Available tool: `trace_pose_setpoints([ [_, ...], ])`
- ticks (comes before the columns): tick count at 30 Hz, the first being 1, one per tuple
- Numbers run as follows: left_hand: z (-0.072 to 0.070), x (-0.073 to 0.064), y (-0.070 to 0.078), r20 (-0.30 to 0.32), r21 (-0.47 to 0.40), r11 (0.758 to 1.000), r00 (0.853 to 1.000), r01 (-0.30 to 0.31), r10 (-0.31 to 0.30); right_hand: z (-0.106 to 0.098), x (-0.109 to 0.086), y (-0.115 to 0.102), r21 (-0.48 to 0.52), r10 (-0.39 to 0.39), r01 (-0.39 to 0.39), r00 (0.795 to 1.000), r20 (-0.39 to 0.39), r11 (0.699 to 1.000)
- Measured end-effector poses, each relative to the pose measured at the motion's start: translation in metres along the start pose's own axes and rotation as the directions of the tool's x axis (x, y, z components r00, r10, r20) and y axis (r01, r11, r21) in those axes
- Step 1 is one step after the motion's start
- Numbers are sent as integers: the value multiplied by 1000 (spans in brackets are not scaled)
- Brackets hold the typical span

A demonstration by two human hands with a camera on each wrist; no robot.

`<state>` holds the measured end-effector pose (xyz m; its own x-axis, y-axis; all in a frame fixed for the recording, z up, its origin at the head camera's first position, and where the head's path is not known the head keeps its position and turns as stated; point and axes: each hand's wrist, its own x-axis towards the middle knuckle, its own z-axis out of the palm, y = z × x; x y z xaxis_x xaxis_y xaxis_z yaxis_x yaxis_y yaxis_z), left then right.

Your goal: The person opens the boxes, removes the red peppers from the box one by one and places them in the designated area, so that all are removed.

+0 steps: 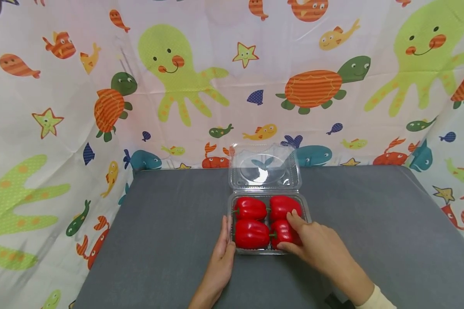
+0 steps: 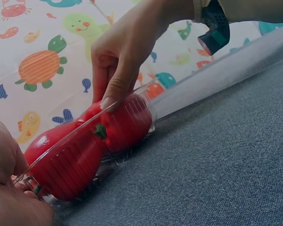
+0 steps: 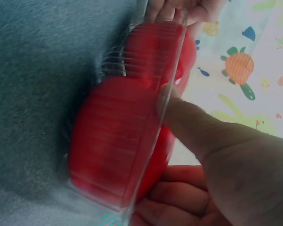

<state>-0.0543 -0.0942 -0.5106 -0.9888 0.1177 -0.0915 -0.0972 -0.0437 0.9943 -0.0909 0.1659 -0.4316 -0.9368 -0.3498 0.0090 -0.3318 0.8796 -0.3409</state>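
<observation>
A clear plastic clamshell container holds several red bell peppers in two rows, two at the left and two at the right. My left hand holds the container's left side near the front corner, fingers along the wall and thumb by the rim. My right hand grips the front right bell pepper, which sits inside the container. The thumb lies on its near side, the fingers at its far side, beside the back right pepper. Green stems point left. In the left wrist view, a pepper shows through the ribbed wall.
The container's hinged lid stands raised at the back, against the curtain printed with sea animals. A grey cloth covers the table. A dark strap device is on the right wrist.
</observation>
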Motion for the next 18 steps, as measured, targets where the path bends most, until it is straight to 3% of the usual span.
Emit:
trace_pose_setpoints([
  [9,1,0,1,-2,-1,1000,1000,1,-1,0,1,5,-45,-44,43,999,-24,998],
  [18,1,0,1,12,1,1000,1000,-17,17,1,0,10,-23,-57,56,998,-34,998],
])
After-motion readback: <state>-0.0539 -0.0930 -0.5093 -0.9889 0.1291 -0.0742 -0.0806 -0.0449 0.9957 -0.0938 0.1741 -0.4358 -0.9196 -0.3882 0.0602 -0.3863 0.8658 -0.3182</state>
